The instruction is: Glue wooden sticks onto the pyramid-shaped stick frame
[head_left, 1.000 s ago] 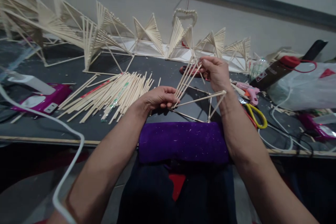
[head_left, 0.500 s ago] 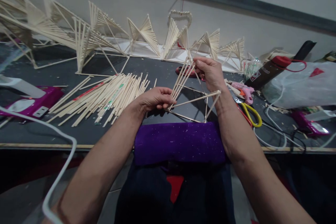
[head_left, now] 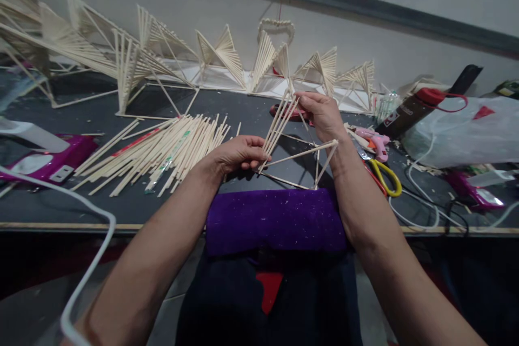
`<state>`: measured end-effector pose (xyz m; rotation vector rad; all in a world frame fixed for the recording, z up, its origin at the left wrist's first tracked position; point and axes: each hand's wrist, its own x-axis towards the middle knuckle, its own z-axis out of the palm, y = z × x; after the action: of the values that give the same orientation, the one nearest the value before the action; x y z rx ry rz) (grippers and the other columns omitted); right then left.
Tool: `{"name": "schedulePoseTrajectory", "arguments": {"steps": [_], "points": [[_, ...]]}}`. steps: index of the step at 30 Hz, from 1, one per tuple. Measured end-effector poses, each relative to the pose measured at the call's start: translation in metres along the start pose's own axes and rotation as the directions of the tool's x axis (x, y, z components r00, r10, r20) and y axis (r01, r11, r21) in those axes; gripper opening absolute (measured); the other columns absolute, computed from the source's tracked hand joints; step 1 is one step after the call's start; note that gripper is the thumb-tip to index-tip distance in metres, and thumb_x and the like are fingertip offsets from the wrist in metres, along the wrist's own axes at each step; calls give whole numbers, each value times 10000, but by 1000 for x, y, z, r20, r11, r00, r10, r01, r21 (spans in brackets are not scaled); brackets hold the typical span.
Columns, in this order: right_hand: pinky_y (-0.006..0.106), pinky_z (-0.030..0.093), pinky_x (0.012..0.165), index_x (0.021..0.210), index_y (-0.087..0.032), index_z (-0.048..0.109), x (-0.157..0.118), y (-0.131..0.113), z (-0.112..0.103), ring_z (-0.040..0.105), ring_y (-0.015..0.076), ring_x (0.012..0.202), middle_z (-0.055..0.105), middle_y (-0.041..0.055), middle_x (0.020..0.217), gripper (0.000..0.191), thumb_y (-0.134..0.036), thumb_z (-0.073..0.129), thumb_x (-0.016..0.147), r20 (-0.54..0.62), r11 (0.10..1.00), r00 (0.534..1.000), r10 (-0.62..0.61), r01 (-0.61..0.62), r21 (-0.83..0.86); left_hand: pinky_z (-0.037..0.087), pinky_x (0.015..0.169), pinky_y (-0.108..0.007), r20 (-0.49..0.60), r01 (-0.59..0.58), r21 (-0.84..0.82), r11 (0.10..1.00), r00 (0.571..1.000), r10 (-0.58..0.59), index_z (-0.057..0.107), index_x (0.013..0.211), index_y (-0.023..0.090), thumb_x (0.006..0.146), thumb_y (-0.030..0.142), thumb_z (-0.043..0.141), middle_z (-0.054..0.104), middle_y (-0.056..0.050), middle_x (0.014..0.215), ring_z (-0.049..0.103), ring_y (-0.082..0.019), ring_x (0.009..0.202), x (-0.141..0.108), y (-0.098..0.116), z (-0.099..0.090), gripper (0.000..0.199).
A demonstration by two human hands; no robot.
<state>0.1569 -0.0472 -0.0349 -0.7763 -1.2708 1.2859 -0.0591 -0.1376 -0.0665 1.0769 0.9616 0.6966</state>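
A small frame of thin wooden sticks (head_left: 302, 155) stands on the dark table in front of me, with several sticks fanned along its left side. My left hand (head_left: 248, 152) pinches the lower ends of that fan at the frame's near left corner. Up at the top of the fan, my right hand (head_left: 322, 113) is closed with thumb and fingertips on the upper stick ends. Left of my left hand lies a loose pile of wooden sticks (head_left: 178, 154), with red and green wrapper strips among them.
Finished stick models (head_left: 227, 59) line the wall side. To the right are a pink glue gun (head_left: 375, 140), yellow-handled scissors (head_left: 387, 177), a brown bottle (head_left: 409, 111) and a plastic bag (head_left: 466, 130). Purple lamps (head_left: 60, 159) stand at both sides; a white cable (head_left: 101, 248) crosses at left.
Both hands keep their places on the stick frame, with hardly any movement. The whole view has shifted very slightly.
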Motion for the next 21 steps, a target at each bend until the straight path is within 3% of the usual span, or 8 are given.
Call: {"name": "schedulePoseTrajectory", "arguments": {"steps": [7,21], "points": [[324,591,728,879,-165,769,-3,-1,1,699,173,678,739,33,777,375,-387,876,596,87,1000,996,5,-4,-2,247,310,-130,36,-16,-15,1000,999,17,657,800,126,680,101,767,643,-20,629,436,-24,366,2,-4,-1,164],[348,586,743,910,-175,776,-5,-1,-1,721,191,715,747,52,825,342,-397,843,659,88,991,994,-71,80,-104,249,318,-135,53,-28,-12,1000,998,28,665,778,135,690,113,765,651,-25,642,436,-21,371,2,-4,-2,135]]}}
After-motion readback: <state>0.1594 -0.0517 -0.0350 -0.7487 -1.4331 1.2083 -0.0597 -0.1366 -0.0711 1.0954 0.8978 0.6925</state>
